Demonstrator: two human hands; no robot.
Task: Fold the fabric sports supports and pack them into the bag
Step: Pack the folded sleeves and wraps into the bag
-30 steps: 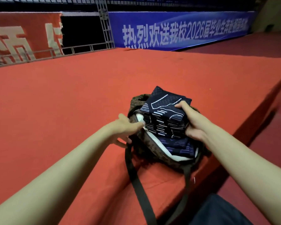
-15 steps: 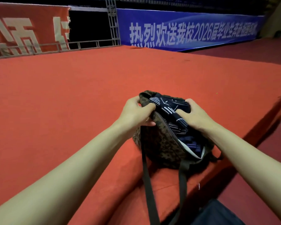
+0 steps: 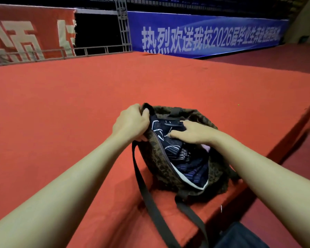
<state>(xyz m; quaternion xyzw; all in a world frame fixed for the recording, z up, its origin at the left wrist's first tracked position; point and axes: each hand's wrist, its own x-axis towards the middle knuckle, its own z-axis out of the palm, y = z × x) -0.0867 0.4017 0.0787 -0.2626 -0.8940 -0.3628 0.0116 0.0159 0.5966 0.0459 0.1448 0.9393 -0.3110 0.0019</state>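
A brown fuzzy bag [image 3: 161, 169] with dark straps [image 3: 147, 197] stands on the red carpeted platform near its right edge. Folded navy fabric supports with white lines [image 3: 177, 149] lie inside the bag's open mouth. My left hand [image 3: 131, 122] grips the bag's left rim and holds it up. Over the top of the supports, my right hand [image 3: 191, 131] presses down with fingers stretched flat. A bit of pink [image 3: 207, 147] shows beside my right wrist inside the bag.
The red platform [image 3: 79, 113] stretches wide to the left and back. Its edge drops off at the right to a darker red floor [image 3: 293, 167]. A metal rail, a red banner and a blue banner [image 3: 204, 34] stand at the far end.
The folded supports have gone from sticking up above the bag to lying down inside it. My left hand moved up to grip the rim; my right hand flattened on top.
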